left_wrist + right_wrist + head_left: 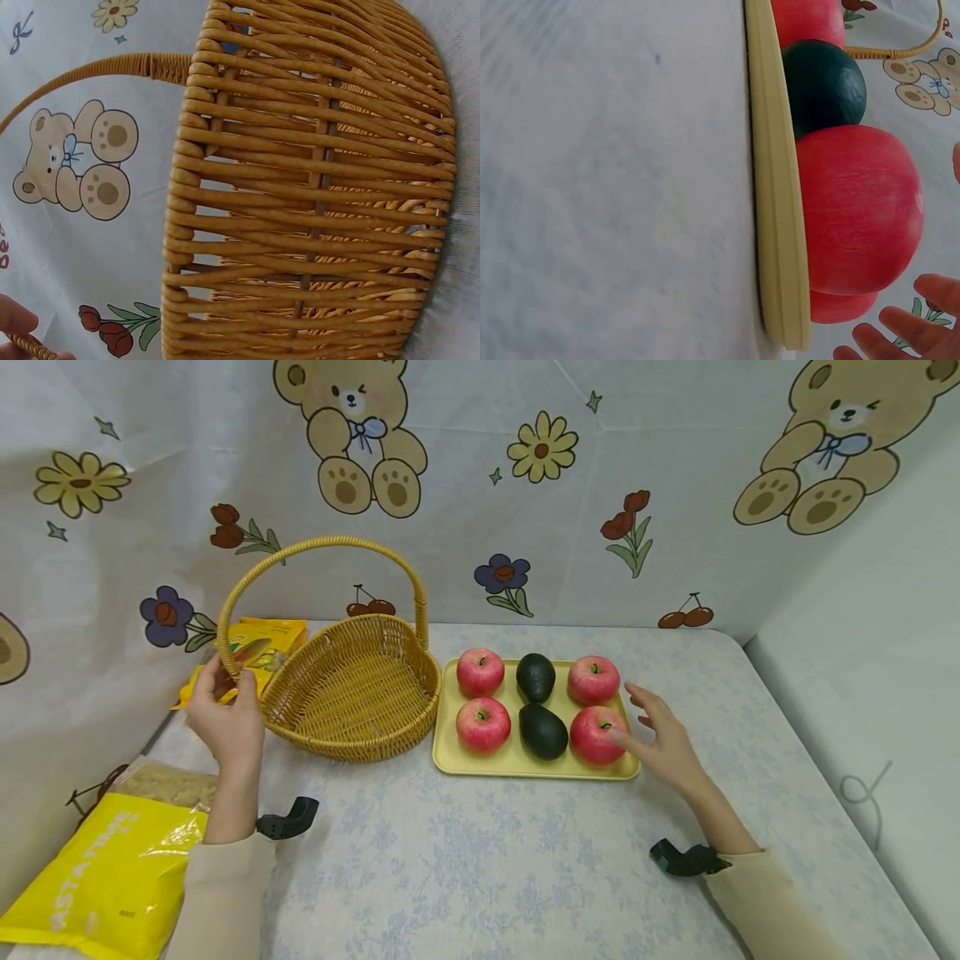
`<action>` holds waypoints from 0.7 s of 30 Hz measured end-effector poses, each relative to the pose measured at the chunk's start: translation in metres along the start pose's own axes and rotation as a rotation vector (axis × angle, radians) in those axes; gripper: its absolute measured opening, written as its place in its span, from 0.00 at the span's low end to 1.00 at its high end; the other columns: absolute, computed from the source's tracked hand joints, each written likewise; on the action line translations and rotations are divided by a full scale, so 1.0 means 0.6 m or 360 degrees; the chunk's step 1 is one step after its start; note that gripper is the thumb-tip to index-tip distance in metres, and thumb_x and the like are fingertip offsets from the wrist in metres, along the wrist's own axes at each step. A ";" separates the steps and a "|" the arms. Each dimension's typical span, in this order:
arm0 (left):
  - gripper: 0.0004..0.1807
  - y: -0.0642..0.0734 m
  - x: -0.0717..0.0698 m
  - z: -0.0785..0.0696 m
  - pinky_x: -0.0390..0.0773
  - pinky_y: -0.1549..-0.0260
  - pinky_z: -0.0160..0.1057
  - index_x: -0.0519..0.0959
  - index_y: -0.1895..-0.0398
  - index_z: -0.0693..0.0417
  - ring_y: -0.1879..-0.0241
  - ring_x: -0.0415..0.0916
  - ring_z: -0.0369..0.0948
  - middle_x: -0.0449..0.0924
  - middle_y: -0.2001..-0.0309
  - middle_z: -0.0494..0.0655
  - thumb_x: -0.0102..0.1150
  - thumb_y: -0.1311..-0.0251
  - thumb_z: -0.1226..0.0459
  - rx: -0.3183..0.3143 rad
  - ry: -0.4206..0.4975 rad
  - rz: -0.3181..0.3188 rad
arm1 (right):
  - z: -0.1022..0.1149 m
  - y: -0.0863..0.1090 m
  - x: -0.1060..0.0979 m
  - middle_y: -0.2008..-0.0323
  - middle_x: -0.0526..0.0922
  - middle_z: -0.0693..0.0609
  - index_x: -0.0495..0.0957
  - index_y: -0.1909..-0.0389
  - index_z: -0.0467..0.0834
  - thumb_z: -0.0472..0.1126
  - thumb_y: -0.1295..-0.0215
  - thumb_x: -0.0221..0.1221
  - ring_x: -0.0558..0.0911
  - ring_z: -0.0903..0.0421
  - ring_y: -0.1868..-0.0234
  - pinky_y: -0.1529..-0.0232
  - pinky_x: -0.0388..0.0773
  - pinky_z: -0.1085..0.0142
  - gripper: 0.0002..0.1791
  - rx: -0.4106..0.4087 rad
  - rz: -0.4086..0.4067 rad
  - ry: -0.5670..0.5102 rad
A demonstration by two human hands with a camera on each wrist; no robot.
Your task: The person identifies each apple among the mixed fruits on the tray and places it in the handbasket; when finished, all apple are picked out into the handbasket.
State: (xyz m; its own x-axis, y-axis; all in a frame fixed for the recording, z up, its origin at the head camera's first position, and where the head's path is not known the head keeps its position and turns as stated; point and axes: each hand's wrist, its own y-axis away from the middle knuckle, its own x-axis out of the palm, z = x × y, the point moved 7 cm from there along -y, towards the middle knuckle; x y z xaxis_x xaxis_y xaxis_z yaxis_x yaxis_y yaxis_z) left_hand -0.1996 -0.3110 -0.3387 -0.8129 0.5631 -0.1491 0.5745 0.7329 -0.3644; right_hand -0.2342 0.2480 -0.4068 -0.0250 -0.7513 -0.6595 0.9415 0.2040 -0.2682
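Note:
A wicker basket (352, 693) with a tall hooped handle stands at the left of the table. My left hand (228, 718) pinches the left foot of that handle between thumb and fingers; the woven side of the basket fills much of the left wrist view. A yellow tray (517, 766) to its right carries several red apples and two dark green avocados (543, 732). By the tray's right edge, my right hand (663, 739) has its fingers spread around the air beside the front right apple (596, 735). Its thumb overlaps that apple in the head view; contact is unclear.
A yellow bag of pasta (112, 868) lies at the front left, beside the left forearm. Another yellow packet (277, 635) is behind the basket. A printed cloth (465, 485) hangs along the back, and a white wall (885, 693) stands at the right.

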 end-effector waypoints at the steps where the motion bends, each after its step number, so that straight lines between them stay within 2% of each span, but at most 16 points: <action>1: 0.17 0.000 0.000 0.000 0.70 0.62 0.27 0.81 0.43 0.48 0.60 0.71 0.26 0.74 0.63 0.26 0.58 0.35 0.63 0.0003 0.0001 -0.0001 | 0.000 0.000 0.002 0.30 0.63 0.38 0.58 0.27 0.39 0.40 0.40 0.65 0.66 0.38 0.34 0.40 0.67 0.39 0.41 0.0008 0.0010 -0.0013; 10: 0.17 0.001 0.002 0.000 0.69 0.60 0.28 0.80 0.43 0.46 0.59 0.70 0.27 0.73 0.62 0.26 0.57 0.34 0.62 0.0002 -0.0012 0.0018 | -0.010 0.005 0.022 0.32 0.64 0.37 0.56 0.27 0.39 0.44 0.41 0.66 0.68 0.39 0.36 0.41 0.70 0.41 0.44 0.0125 0.0080 -0.0065; 17: 0.18 0.002 0.001 0.001 0.69 0.59 0.28 0.79 0.41 0.46 0.58 0.70 0.27 0.74 0.59 0.29 0.57 0.33 0.61 -0.0022 -0.0035 0.0026 | -0.018 0.010 0.035 0.33 0.65 0.41 0.55 0.26 0.42 0.46 0.43 0.67 0.67 0.45 0.37 0.43 0.71 0.61 0.47 0.0186 0.0132 -0.0077; 21: 0.18 0.002 0.001 0.001 0.69 0.59 0.28 0.79 0.41 0.46 0.58 0.70 0.27 0.74 0.59 0.30 0.57 0.33 0.62 -0.0017 -0.0039 0.0024 | -0.015 0.012 0.039 0.34 0.65 0.40 0.55 0.26 0.42 0.46 0.44 0.69 0.67 0.45 0.38 0.44 0.70 0.63 0.48 0.0194 0.0135 -0.0103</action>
State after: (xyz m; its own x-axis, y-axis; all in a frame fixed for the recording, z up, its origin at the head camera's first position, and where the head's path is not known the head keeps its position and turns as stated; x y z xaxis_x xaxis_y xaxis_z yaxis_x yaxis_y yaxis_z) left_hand -0.1995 -0.3098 -0.3399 -0.8063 0.5643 -0.1771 0.5874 0.7286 -0.3523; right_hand -0.2313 0.2377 -0.4305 0.0744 -0.7742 -0.6285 0.9732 0.1940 -0.1238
